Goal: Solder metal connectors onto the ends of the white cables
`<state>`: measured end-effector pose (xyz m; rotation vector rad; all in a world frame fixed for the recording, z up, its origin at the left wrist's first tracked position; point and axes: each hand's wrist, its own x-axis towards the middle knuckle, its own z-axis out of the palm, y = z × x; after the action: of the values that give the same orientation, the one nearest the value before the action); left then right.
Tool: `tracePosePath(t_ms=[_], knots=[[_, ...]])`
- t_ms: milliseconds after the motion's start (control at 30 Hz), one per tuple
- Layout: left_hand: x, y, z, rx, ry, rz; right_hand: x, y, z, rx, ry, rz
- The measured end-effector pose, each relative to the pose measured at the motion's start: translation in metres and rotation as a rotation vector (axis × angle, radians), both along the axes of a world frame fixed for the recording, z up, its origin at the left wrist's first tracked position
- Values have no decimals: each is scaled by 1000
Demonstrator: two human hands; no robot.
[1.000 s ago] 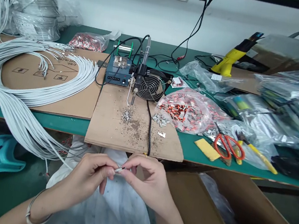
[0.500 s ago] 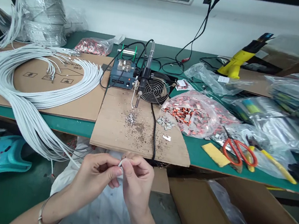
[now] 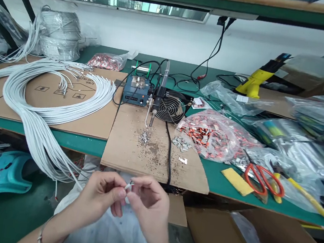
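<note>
White cable end [image 3: 128, 187], before the bench [image 3: 74, 141], pinched in left hand [image 3: 103, 193]; right hand [image 3: 150, 204], fingers curled at its tip, firmness of grip not discernible; cardboard sheet [image 3: 124, 150], bearing metal scraps [image 3: 144, 137]; soldering iron [image 3: 160, 92]; wire spool [image 3: 140, 69] behind.

Passage from left hand [image 3: 103, 195] and right hand [image 3: 151, 206] forward over near part of cardboard sheet [image 3: 128, 157], left of black cord [image 3: 169, 155] crossing it. Soldering iron [image 3: 160, 93] and fan [image 3: 171, 109] block farther reach. Cable bundle [image 3: 37, 128] obstructs left; parts bag [image 3: 212, 136] and scissors [image 3: 253, 165] crowd right.
</note>
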<state>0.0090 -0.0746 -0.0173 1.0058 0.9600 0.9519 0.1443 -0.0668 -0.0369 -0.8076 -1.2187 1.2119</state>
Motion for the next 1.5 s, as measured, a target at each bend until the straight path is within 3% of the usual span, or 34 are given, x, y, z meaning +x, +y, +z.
tracePosePath(t_ms=[133,400,500,667,800,933,1067,1200,1300,1500], knots=[[-9,0,-1,-63,-33,-163,22,13,11,-29,-297,220],[-14,-5,2,24,199,-294,33,21,36,135,-550,387],[-15,-4,3,7,180,-323,30,19,30,138,-442,416],[-10,-1,-1,-94,0,-308,8,12,-1,87,112,309],[-7,0,-3,-61,64,-237,6,14,-10,86,123,281],[-15,3,-7,58,208,-132,38,25,-2,129,-198,149],[-27,11,-7,194,356,-2,89,36,5,179,-547,-150],[-31,22,0,110,456,141,143,56,16,238,-1052,-504],[-32,37,4,-27,487,92,173,85,29,193,-1261,-621],[-30,84,8,-98,570,-294,189,156,40,66,-1613,-470]])
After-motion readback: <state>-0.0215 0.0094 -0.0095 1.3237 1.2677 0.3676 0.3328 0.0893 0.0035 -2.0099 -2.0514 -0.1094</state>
